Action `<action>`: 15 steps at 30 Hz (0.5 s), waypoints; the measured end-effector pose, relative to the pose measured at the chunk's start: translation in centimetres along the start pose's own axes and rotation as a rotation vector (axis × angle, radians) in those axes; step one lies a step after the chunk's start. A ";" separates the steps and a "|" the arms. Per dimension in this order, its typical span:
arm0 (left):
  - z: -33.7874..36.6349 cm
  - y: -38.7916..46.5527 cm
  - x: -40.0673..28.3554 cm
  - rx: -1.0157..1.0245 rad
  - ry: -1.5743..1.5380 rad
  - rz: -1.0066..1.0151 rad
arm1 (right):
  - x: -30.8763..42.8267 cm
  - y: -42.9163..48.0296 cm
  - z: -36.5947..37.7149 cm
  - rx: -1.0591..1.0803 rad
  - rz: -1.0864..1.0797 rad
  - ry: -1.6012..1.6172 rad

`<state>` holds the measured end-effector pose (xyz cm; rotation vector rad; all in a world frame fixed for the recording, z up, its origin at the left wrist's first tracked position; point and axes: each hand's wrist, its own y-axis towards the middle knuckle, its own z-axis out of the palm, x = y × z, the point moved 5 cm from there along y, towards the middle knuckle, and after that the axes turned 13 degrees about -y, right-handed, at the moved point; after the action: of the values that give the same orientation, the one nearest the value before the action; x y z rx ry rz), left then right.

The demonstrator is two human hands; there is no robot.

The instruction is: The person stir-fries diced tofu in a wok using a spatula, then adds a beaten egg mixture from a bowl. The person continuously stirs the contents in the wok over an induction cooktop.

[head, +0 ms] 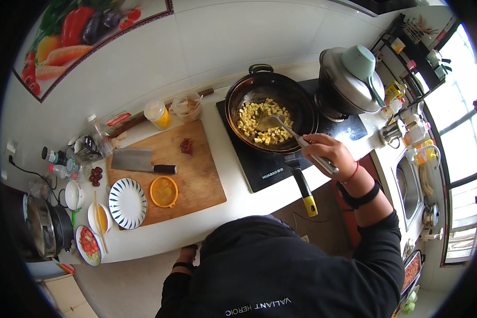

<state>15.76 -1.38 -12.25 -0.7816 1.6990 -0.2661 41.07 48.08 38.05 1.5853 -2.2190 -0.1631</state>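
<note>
My right hand (326,153) grips the handle of a metal wok spatula (292,129). The spatula's blade rests among pale yellow diced pieces (258,116) in a dark wok (302,105). The wok sits on a black cooktop (258,175), its black-and-yellow handle (305,190) pointing towards me. My left hand (189,253) is low by the counter's front edge, partly hidden by my body, and its fingers are hard to make out.
Left of the cooktop, a wooden cutting board (202,171) carries a cleaver (137,159), a chopped dark-red heap (186,146), an orange-rimmed container (164,191) and a patterned plate (128,203). A lidded pot (344,93) stands right of the wok. Farther right is a sink (407,190).
</note>
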 end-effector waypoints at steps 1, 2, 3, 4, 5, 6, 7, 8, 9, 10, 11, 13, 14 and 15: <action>0.0 0.1 0.0 0.011 0.016 0.007 | 0.6 -0.3 -0.5 0.003 -0.016 0.004; -0.1 0.1 0.1 0.021 0.031 0.014 | 1.0 -0.6 -0.9 0.013 -0.023 0.012; -0.2 0.2 0.1 0.035 0.054 0.012 | 1.4 -0.9 -1.1 0.028 -0.026 0.023; -0.2 0.1 0.1 0.043 0.059 0.012 | 1.6 -1.1 -1.0 0.040 -0.021 0.033; -0.3 -0.1 0.0 0.051 0.064 0.011 | 1.6 -1.2 -0.8 0.039 -0.021 0.031; -0.4 -0.3 -0.3 0.053 0.052 0.014 | 1.4 -1.3 -0.3 0.045 -0.015 0.030; -0.5 -0.4 -0.5 0.053 0.038 0.001 | 1.1 -1.4 0.3 0.063 -0.001 0.030; -0.6 -0.6 -1.0 0.052 0.023 -0.012 | 0.7 -1.3 0.9 0.055 -0.002 0.033; -0.7 -0.7 -1.5 0.049 0.005 -0.040 | 0.0 -1.1 1.4 0.014 0.006 0.007; -0.9 -1.1 -2.0 0.033 -0.001 -0.065 | -0.7 -0.8 2.0 -0.015 0.021 -0.014; -1.2 -1.4 -2.7 0.017 -0.007 -0.090 | -1.5 -0.5 2.6 -0.042 0.044 -0.023; -1.4 -2.4 -4.2 -0.024 0.006 -0.130 | -3.4 0.0 3.3 -0.065 0.117 -0.055; -1.4 -2.7 -4.8 -0.033 0.016 -0.151 | -4.1 0.4 3.6 -0.100 0.105 -0.072; -1.4 -2.8 -5.3 -0.021 0.034 -0.174 | -4.7 0.8 3.9 -0.123 0.101 -0.095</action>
<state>15.89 -0.52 -6.18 -0.9467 1.6695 -0.3836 40.15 52.22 33.57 1.4253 -2.3076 -0.3455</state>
